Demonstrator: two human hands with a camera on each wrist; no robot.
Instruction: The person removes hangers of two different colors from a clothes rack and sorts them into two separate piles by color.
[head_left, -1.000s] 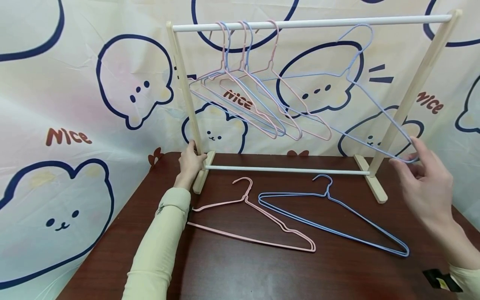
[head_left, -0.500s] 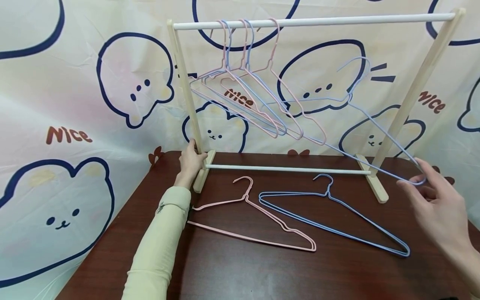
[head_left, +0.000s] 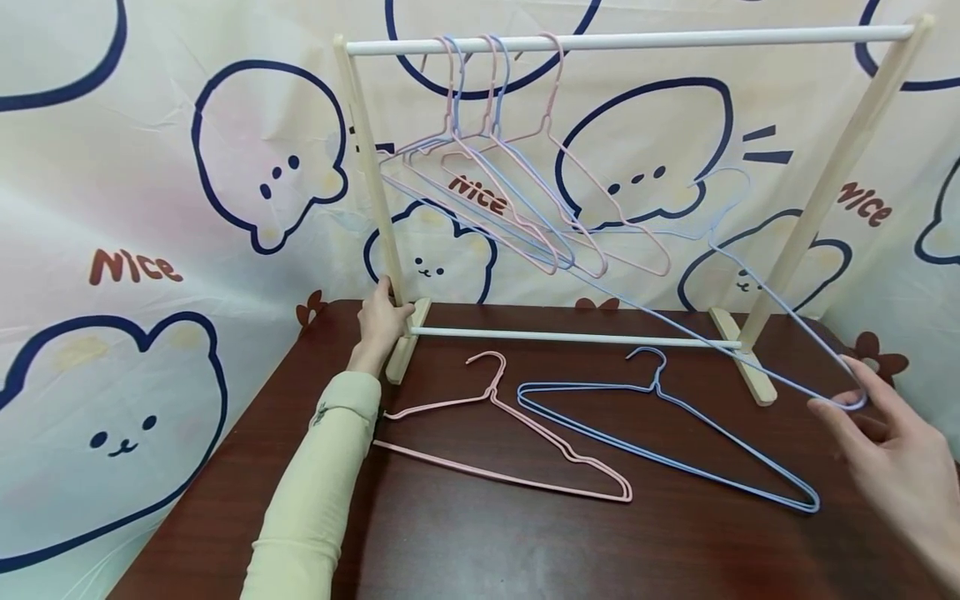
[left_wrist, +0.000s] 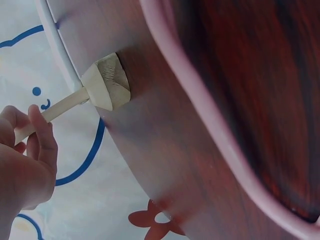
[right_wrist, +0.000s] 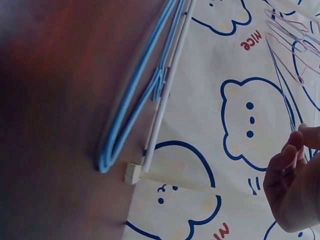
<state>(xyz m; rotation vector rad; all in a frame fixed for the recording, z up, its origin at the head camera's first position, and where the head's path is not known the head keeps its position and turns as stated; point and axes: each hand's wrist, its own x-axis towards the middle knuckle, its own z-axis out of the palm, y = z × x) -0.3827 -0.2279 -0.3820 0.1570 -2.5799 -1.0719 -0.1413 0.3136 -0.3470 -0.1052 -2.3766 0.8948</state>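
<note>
Out to the right, my right hand point(head_left: 900, 454) pinches the lower corner of a blue clothes hanger point(head_left: 652, 311) between thumb and fingers. That hanger slants up and left in the air, its hook below the rack's top rail point(head_left: 675, 40) and off it. My left hand point(head_left: 381, 323) grips the left post point(head_left: 375, 187) of the rack near its foot; the left wrist view shows the fingers point(left_wrist: 46, 137) curled round it. Several pink and blue hangers hang on the rail's left half, the rightmost a pink hanger point(head_left: 553, 92).
Pink hangers point(head_left: 540, 432) and blue hangers point(head_left: 735, 444) lie stacked on the dark brown table point(head_left: 480, 550) before the rack. A white lower bar point(head_left: 570, 337) joins the two wooden feet point(head_left: 753, 379). Behind stands a cartoon-printed cloth point(head_left: 247, 158).
My right hand has moved down and slightly right, taking the blue hanger along. Its hook, earlier up near the top rail, is now well below it. The left hand stays on the post.
</note>
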